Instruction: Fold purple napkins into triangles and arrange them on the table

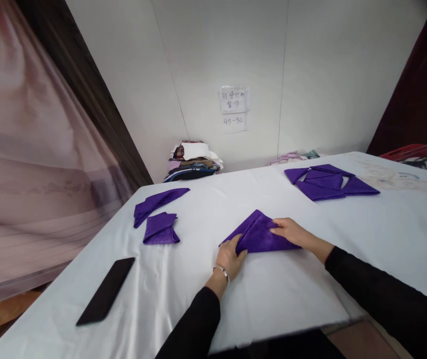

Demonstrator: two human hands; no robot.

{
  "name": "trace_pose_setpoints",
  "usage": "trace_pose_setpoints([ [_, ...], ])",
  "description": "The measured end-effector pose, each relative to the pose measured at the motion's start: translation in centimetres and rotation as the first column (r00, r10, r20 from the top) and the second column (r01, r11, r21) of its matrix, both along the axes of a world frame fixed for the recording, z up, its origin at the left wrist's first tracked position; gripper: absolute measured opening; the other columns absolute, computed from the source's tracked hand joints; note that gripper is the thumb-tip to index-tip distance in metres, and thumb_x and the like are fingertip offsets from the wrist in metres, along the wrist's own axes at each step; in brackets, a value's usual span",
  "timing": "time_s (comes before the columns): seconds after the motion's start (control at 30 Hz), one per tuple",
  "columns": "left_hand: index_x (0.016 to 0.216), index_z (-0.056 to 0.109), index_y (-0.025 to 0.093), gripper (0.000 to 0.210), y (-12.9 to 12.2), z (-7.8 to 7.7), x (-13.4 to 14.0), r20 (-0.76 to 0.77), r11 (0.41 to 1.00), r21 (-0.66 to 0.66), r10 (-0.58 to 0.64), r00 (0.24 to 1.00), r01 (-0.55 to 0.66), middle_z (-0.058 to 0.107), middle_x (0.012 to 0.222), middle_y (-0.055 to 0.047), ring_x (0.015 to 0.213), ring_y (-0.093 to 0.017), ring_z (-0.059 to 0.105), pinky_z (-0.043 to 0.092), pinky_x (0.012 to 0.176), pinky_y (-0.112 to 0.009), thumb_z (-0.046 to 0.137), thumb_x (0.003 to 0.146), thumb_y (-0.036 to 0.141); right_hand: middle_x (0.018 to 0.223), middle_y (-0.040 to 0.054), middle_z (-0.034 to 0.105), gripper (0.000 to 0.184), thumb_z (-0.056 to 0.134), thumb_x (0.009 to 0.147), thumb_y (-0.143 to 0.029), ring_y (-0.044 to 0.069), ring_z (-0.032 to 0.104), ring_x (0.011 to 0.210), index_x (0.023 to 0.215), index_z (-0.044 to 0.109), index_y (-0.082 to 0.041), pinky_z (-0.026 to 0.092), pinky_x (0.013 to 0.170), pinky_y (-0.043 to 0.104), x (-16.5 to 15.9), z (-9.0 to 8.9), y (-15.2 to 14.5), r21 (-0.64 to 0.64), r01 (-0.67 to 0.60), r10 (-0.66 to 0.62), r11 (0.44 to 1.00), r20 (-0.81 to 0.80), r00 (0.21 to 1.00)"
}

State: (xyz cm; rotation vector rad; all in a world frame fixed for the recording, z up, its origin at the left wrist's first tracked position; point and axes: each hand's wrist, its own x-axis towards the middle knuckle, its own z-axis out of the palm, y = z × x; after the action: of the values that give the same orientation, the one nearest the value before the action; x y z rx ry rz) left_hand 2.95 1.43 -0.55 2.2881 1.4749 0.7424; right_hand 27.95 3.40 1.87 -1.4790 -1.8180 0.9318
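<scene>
A purple cloth napkin (260, 234), folded into a roughly triangular shape, lies in front of me on the white-covered table with its peak pointing away. At its lower left edge is my left hand (230, 259), a silver bracelet on the wrist, with thumb and fingers closed on the folded cloth. On the right slope, my right hand (290, 232) has its thumb and fingertips pinched on the fabric. A folded layer runs diagonally across the napkin between the two hands. Part of the cloth under the fingers is hidden.
Purple folded napkins lie at the left, one long (159, 202) and one compact (161, 229). More folded purple cloth (323, 182) lies at the far right. A black flat object (106, 291) rests near the left edge. Clothes (194, 162) are piled by the wall.
</scene>
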Motion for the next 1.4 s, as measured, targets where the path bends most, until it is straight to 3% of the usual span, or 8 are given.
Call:
trace_pose_setpoints([
  [0.23, 0.12, 0.051, 0.018, 0.044, 1.2, -0.3, -0.4, 0.016, 0.976, -0.06, 0.212, 0.977, -0.21, 0.065, 0.093, -0.007, 0.09, -0.02, 0.059, 0.044, 0.087, -0.035, 0.053, 0.079, 0.032, 0.061, -0.0016, 0.056, 0.01, 0.053, 0.067, -0.027, 0.016, 0.05, 0.059, 0.061, 0.052, -0.02, 0.035, 0.057, 0.027, -0.3, -1.4, 2.9, 0.081, 0.12, -0.13, 0.989, 0.14, 0.981],
  [0.4, 0.111, 0.057, 0.021, 0.033, 1.3, -1.2, -0.8, 0.042, 0.984, 0.016, 0.176, 0.983, -0.177, 0.066, 0.089, -0.005, 0.086, -0.019, 0.059, 0.046, 0.084, -0.037, 0.051, 0.079, 0.027, 0.069, -0.0003, 0.059, 0.012, 0.053, 0.071, -0.031, 0.017, 0.053, 0.066, 0.071, 0.056, -0.02, 0.038, 0.062, 0.028, -0.6, -2.2, 1.8, 0.108, 0.13, -0.145, 0.986, 0.143, 0.979],
  [0.57, 0.107, 0.058, 0.021, 0.033, 1.0, -1.1, -1.3, 0.078, 0.989, 0.066, 0.123, 0.989, -0.129, 0.066, 0.082, -0.003, 0.079, -0.02, 0.06, 0.049, 0.077, -0.04, 0.056, 0.077, 0.033, 0.075, -0.0004, 0.061, 0.02, 0.051, 0.078, -0.038, 0.017, 0.055, 0.068, 0.084, 0.059, -0.021, 0.043, 0.062, 0.028, -0.8, -1.0, -1.4, 0.155, 0.129, -0.129, 0.979, -0.009, 0.992],
  [0.77, 0.115, 0.053, 0.022, 0.046, -1.0, 0.1, -0.6, 0.038, 0.977, 0.119, -0.181, 0.983, 0.175, 0.066, 0.095, -0.005, 0.088, -0.022, 0.058, 0.044, 0.084, -0.043, 0.064, 0.072, 0.033, 0.063, 0.0006, 0.058, 0.025, 0.047, 0.085, -0.034, 0.015, 0.052, 0.06, 0.065, 0.056, -0.021, 0.043, 0.058, 0.027, -0.6, -0.6, -6.3, 0.286, -0.077, 0.027, 0.955, 0.173, 0.985],
  [0.9, 0.112, 0.055, 0.022, 0.039, -2.5, 0.6, 1.2, 0.006, 0.941, 0.102, -0.326, 0.945, 0.323, 0.066, 0.097, -0.005, 0.091, -0.023, 0.057, 0.041, 0.084, -0.042, 0.062, 0.073, 0.025, 0.085, 0.0041, 0.066, 0.018, 0.047, 0.08, -0.018, 0.018, 0.06, 0.078, 0.09, 0.062, -0.021, 0.047, 0.071, 0.03, -0.3, -1.3, -7.6, 0.3, -0.189, 0.151, 0.935, 0.145, 0.978],
  [1.03, 0.102, 0.059, 0.021, 0.031, -3.3, 0.9, 1.9, 0.061, 0.937, 0.077, -0.347, 0.936, 0.342, 0.067, 0.089, -0.003, 0.086, -0.019, 0.058, 0.041, 0.083, -0.038, 0.062, 0.072, 0.018, 0.09, 0.0042, 0.067, 0.024, 0.047, 0.078, -0.016, 0.019, 0.062, 0.083, 0.095, 0.063, -0.021, 0.048, 0.075, 0.032, -0.4, -1.3, -7.9, 0.3, -0.202, 0.181, 0.932, 0.096, 0.979],
  [1.2, 0.102, 0.059, 0.023, 0.028, -4.5, 0.8, 1.0, 0.111, 0.941, 0.105, -0.334, 0.936, 0.323, 0.067, 0.091, -0.003, 0.089, -0.019, 0.057, 0.04, 0.085, -0.039, 0.063, 0.075, 0.031, 0.093, 0.0051, 0.067, 0.023, 0.048, 0.081, -0.021, 0.019, 0.061, 0.085, 0.097, 0.064, -0.021, 0.048, 0.076, 0.033, -0.6, -0.9, -8.8, 0.273, -0.255, 0.231, 0.928, 0.119, 0.966],
  [1.4, 0.098, 0.062, 0.023, 0.028, -6.2, 0.2, 0.8, 0.062, 0.937, 0.141, -0.33, 0.942, 0.319, 0.065, 0.098, -0.003, 0.096, -0.019, 0.055, 0.039, 0.088, -0.04, 0.056, 0.073, 0.013, 0.108, 0.0071, 0.063, 0.032, 0.049, 0.082, -0.02, 0.021, 0.055, 0.101, 0.112, 0.059, -0.023, 0.043, 0.088, 0.039, -0.9, -0.9, -9.9, 0.282, -0.449, 0.385, 0.848, 0.256, 0.887],
])
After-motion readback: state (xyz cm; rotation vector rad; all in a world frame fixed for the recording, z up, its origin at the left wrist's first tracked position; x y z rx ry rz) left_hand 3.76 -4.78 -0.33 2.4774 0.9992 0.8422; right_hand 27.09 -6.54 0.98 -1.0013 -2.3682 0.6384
